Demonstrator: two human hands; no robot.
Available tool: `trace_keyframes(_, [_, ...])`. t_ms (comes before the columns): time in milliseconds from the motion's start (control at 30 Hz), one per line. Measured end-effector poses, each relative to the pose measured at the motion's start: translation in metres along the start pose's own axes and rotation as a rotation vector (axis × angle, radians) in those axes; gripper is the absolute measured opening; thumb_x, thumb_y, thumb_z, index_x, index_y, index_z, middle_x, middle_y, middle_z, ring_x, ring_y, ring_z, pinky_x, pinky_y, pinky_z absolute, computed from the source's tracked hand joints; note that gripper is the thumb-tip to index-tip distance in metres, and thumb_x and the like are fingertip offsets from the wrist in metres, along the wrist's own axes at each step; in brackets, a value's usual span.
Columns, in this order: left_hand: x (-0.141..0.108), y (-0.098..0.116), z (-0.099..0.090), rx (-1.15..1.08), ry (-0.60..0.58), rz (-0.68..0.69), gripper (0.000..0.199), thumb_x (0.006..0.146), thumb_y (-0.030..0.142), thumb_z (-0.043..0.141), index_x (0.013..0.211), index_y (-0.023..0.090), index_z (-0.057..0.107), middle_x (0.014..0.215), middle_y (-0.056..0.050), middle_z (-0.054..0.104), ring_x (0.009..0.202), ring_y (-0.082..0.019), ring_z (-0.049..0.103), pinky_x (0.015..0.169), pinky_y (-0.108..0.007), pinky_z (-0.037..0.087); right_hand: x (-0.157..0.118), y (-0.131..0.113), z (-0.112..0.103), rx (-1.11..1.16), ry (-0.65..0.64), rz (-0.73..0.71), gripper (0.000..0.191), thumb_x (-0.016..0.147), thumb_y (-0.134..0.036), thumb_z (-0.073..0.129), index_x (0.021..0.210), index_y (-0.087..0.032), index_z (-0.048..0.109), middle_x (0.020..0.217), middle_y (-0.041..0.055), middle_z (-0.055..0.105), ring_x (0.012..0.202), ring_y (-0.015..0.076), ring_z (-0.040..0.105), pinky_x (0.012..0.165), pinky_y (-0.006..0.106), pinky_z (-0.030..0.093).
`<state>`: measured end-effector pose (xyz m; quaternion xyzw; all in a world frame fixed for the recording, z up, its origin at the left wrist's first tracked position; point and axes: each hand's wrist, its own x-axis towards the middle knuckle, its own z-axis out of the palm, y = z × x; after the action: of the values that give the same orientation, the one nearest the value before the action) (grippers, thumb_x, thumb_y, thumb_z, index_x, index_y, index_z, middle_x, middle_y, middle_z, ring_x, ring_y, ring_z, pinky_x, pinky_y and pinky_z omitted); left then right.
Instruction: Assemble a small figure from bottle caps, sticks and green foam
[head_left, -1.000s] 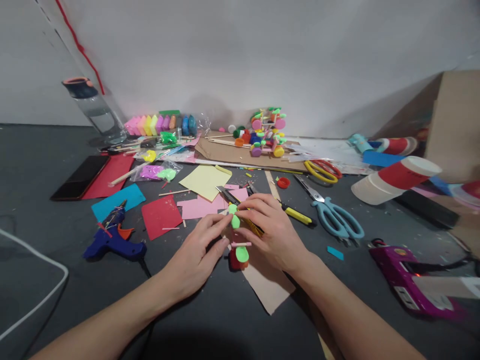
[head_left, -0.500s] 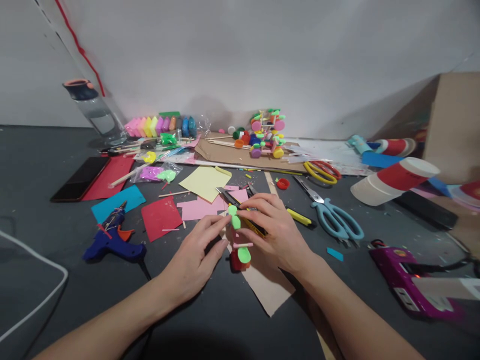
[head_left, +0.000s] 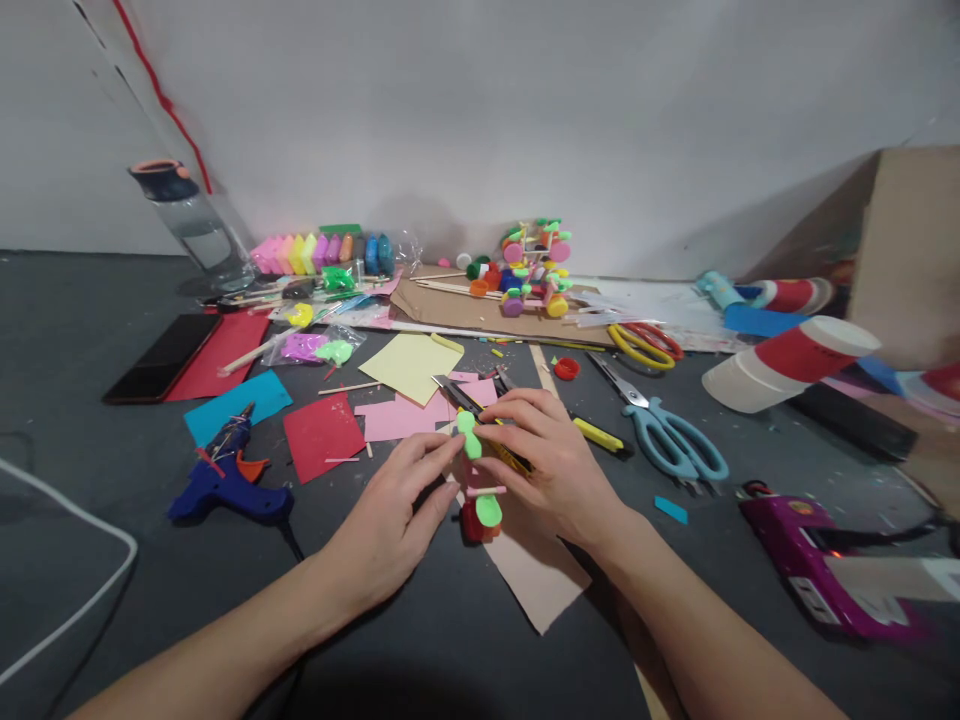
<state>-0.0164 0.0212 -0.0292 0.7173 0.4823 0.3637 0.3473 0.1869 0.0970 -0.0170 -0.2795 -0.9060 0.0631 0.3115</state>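
"Where is my little model point(head_left: 480, 491)?"

"Between your hands, over the left edge of the cardboard strip point(head_left: 540, 585), well forward of the back edge of the table point(head_left: 390, 640)."

"And what are my hands doing?"

"Your left hand point(head_left: 405, 510) is loosely curved, its index fingertip against the upper green piece point(head_left: 470, 440), the thumb apart from that finger. Your right hand point(head_left: 551, 460) arches over from the other side, fingers bent. Its fingertips partly hide one another, so I can't tell whether either hand really pinches anything."

"Has anything changed from a second ago?"

"Very little. The model's lower end, with the green disc point(head_left: 489, 512) and the red cap point(head_left: 474, 522), sits slightly farther right. Your fingertips are in nearly the same places. The glue gun point(head_left: 232, 485), left of your left hand, and the blue scissors point(head_left: 667, 440), beyond your right, lie where they did on the table."
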Motion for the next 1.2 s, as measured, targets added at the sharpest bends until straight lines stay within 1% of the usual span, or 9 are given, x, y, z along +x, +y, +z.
trace_keyframes(100, [-0.002, 0.000, 0.000, 0.017, 0.018, -0.019, 0.042, 0.101, 0.024, 0.044, 0.142, 0.020, 0.050, 0.129, -0.010, 0.057, 0.121, -0.019, 0.054, 0.106, -0.035, 0.043, -0.001, 0.000, -0.001, -0.006, 0.016, 0.003, 0.017, 0.091, -0.028, 0.065, 0.105, -0.018, 0.070, 0.106, 0.0102, 0.070, 0.109, 0.0267, 0.055, 0.095, 0.049, 0.048])
trace_keyframes(233, [-0.003, 0.000, 0.001, 0.036, 0.027, -0.052, 0.041, 0.100, 0.025, 0.046, 0.140, 0.019, 0.052, 0.129, -0.011, 0.059, 0.121, -0.019, 0.055, 0.105, -0.035, 0.044, -0.001, -0.001, -0.003, -0.011, 0.018, -0.002, 0.011, 0.091, -0.025, 0.066, 0.098, -0.018, 0.070, 0.106, 0.0101, 0.070, 0.109, 0.0266, 0.055, 0.095, 0.048, 0.047])
trace_keyframes(400, [-0.002, 0.000, 0.001, -0.001, 0.061, -0.040, 0.039, 0.099, 0.025, 0.049, 0.137, 0.020, 0.054, 0.130, -0.009, 0.063, 0.122, -0.018, 0.057, 0.106, -0.033, 0.044, 0.000, -0.001, -0.002, -0.007, 0.015, -0.029, 0.009, 0.091, -0.024, 0.064, 0.095, -0.018, 0.070, 0.103, 0.0093, 0.070, 0.106, 0.0251, 0.056, 0.094, 0.045, 0.048])
trace_keyframes(500, [0.002, -0.003, 0.002, -0.004, 0.082, -0.037, 0.037, 0.098, 0.023, 0.049, 0.135, 0.019, 0.055, 0.124, -0.009, 0.066, 0.116, -0.018, 0.061, 0.102, -0.033, 0.048, 0.000, 0.000, -0.001, -0.005, 0.011, -0.025, 0.013, 0.091, -0.026, 0.065, 0.100, -0.018, 0.070, 0.105, 0.0099, 0.070, 0.107, 0.0259, 0.056, 0.095, 0.047, 0.049])
trace_keyframes(600, [0.008, -0.005, 0.003, 0.004, 0.099, -0.040, 0.036, 0.097, 0.020, 0.052, 0.132, 0.018, 0.058, 0.112, -0.008, 0.070, 0.103, -0.018, 0.065, 0.093, -0.033, 0.051, 0.000, 0.000, 0.000, -0.003, 0.006, -0.012, 0.018, 0.091, -0.028, 0.066, 0.104, -0.017, 0.069, 0.106, 0.0112, 0.070, 0.108, 0.0272, 0.056, 0.094, 0.049, 0.049])
trace_keyframes(733, [0.019, -0.006, 0.004, 0.027, 0.123, -0.040, 0.033, 0.093, 0.019, 0.059, 0.125, 0.019, 0.063, 0.101, -0.005, 0.072, 0.088, -0.017, 0.066, 0.085, -0.033, 0.053, 0.001, 0.000, 0.000, 0.011, -0.009, -0.007, 0.016, 0.092, -0.028, 0.064, 0.104, -0.019, 0.070, 0.105, 0.0106, 0.070, 0.107, 0.0274, 0.056, 0.094, 0.051, 0.050])
trace_keyframes(933, [0.024, -0.007, 0.004, 0.056, 0.148, 0.000, 0.024, 0.088, 0.015, 0.065, 0.111, 0.018, 0.069, 0.092, -0.004, 0.073, 0.083, -0.017, 0.066, 0.080, -0.031, 0.053, 0.002, -0.003, 0.000, 0.028, -0.014, -0.003, 0.014, 0.092, -0.027, 0.064, 0.103, -0.020, 0.070, 0.104, 0.0098, 0.070, 0.106, 0.0269, 0.057, 0.095, 0.050, 0.050])
trace_keyframes(1067, [0.023, -0.010, 0.005, 0.077, 0.159, 0.030, 0.022, 0.089, 0.016, 0.065, 0.110, 0.018, 0.069, 0.093, -0.005, 0.073, 0.086, -0.018, 0.067, 0.082, -0.031, 0.052, 0.003, -0.004, 0.000, 0.028, -0.016, -0.007, 0.014, 0.092, -0.026, 0.063, 0.101, -0.019, 0.070, 0.103, 0.0101, 0.070, 0.105, 0.0264, 0.056, 0.095, 0.049, 0.050])
trace_keyframes(1200, [0.023, -0.011, 0.006, 0.089, 0.174, 0.050, 0.026, 0.090, 0.017, 0.064, 0.115, 0.017, 0.067, 0.094, -0.005, 0.073, 0.086, -0.018, 0.066, 0.081, -0.032, 0.052, 0.003, -0.004, 0.000, 0.025, -0.015, -0.006, 0.013, 0.093, -0.027, 0.063, 0.100, -0.019, 0.070, 0.102, 0.0098, 0.070, 0.105, 0.0260, 0.056, 0.095, 0.049, 0.050])
